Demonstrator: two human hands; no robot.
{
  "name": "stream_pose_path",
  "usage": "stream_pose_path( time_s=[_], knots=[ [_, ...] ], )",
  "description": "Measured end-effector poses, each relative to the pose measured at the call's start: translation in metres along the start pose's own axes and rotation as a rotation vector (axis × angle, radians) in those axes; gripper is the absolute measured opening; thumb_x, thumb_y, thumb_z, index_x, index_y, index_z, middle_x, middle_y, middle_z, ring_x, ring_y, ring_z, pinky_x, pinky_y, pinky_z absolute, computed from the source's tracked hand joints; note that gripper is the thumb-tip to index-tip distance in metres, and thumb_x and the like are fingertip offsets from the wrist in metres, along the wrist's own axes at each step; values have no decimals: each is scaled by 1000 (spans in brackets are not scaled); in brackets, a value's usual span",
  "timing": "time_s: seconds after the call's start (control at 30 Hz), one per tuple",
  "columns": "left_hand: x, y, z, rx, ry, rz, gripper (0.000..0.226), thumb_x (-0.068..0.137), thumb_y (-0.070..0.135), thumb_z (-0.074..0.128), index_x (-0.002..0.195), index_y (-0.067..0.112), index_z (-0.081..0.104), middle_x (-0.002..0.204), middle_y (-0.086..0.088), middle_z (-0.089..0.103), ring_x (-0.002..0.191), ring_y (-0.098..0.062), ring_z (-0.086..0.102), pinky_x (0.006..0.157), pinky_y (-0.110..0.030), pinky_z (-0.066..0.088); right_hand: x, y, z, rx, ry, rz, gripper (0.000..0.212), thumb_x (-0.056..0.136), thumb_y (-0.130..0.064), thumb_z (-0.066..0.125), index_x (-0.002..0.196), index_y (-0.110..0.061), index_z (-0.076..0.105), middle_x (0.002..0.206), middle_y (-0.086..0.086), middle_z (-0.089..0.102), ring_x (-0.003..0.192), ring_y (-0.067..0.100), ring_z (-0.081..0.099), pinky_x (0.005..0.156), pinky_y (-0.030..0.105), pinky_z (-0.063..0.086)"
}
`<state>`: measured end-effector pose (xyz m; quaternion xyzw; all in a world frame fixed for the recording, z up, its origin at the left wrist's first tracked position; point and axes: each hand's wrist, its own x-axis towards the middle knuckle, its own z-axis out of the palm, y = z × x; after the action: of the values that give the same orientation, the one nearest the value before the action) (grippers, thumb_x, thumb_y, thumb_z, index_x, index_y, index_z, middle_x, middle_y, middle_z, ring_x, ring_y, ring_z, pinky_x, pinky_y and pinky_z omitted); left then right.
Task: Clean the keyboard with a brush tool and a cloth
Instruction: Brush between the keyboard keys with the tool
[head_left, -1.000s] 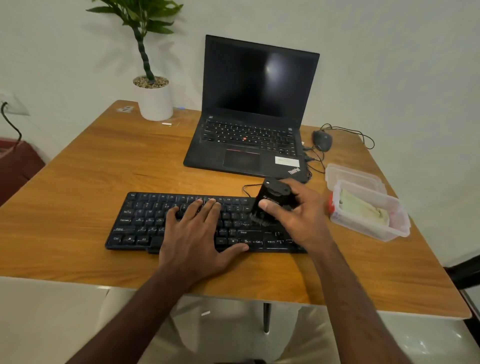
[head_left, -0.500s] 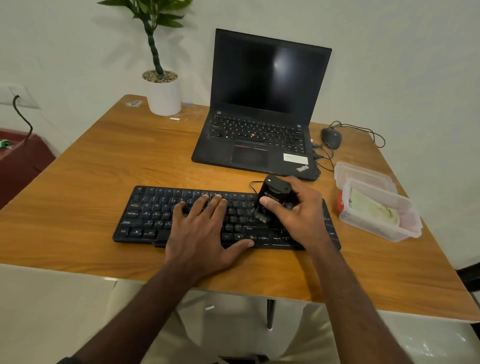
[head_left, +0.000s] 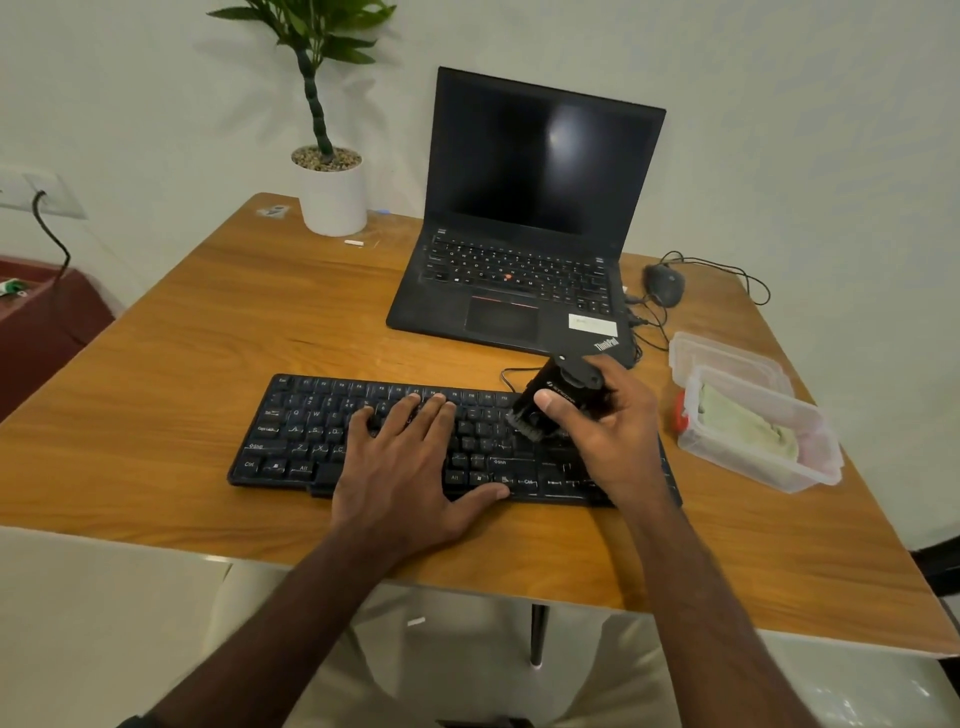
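Note:
A black keyboard (head_left: 311, 436) lies flat on the wooden table (head_left: 156, 395), near its front edge. My left hand (head_left: 410, 467) rests flat on the keyboard's middle with straight, spread fingers. My right hand (head_left: 608, 431) grips a black brush tool (head_left: 558, 397) over the keyboard's right part. The bristles point down and left onto the keys. A pale green cloth (head_left: 743, 426) lies folded inside a clear plastic box (head_left: 810, 457) to the right of the keyboard.
An open black laptop (head_left: 524, 223) stands behind the keyboard. A black mouse (head_left: 664, 285) with a loose cable lies to its right. A white plant pot (head_left: 332, 195) stands at the back left. The box's lid (head_left: 722, 353) lies behind the box.
The view has shifted, so everything sits further right in frame. My right hand has tilted the brush tool slightly on the right keys. My left hand stays flat on the keyboard.

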<state>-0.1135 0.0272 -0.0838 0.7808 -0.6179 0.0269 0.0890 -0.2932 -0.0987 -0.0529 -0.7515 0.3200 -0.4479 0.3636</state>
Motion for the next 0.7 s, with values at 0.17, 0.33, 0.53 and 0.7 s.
stream_pose_path(
  time_s=[0.17, 0.33, 0.53, 0.7],
  knots=[
    [0, -1, -1, -5, 10, 10, 113, 75, 97, 14, 148, 16, 43, 153, -2, 45, 143, -23, 37, 112, -59, 27, 0, 5, 0, -34, -25, 26, 32, 79, -21, 83, 107, -13, 70, 96, -5, 72, 92, 12, 68, 80, 30, 57],
    [0, 0, -1, -12, 26, 8, 110, 76, 96, 20, 146, 16, 48, 150, -2, 50, 141, -23, 41, 111, -59, 30, 7, -1, -9, 25, 72, 76, 28, 80, -15, 82, 105, -16, 69, 95, -7, 71, 91, 5, 68, 78, 23, 56],
    [0, -1, 1, -15, 37, 14, 108, 77, 95, 24, 144, 15, 50, 148, -3, 52, 139, -24, 43, 110, -59, 31, 0, 6, -29, -63, -66, 127, 31, 80, -17, 83, 106, -24, 67, 97, -12, 70, 93, -2, 65, 76, 11, 50],
    [-1, -1, 2, -13, 45, 21, 108, 77, 95, 23, 144, 15, 50, 148, -3, 52, 139, -24, 43, 110, -59, 31, 3, 10, -58, -94, 25, 119, 32, 79, -12, 83, 108, -10, 69, 98, -1, 70, 90, -2, 64, 74, 11, 51]
  ],
)
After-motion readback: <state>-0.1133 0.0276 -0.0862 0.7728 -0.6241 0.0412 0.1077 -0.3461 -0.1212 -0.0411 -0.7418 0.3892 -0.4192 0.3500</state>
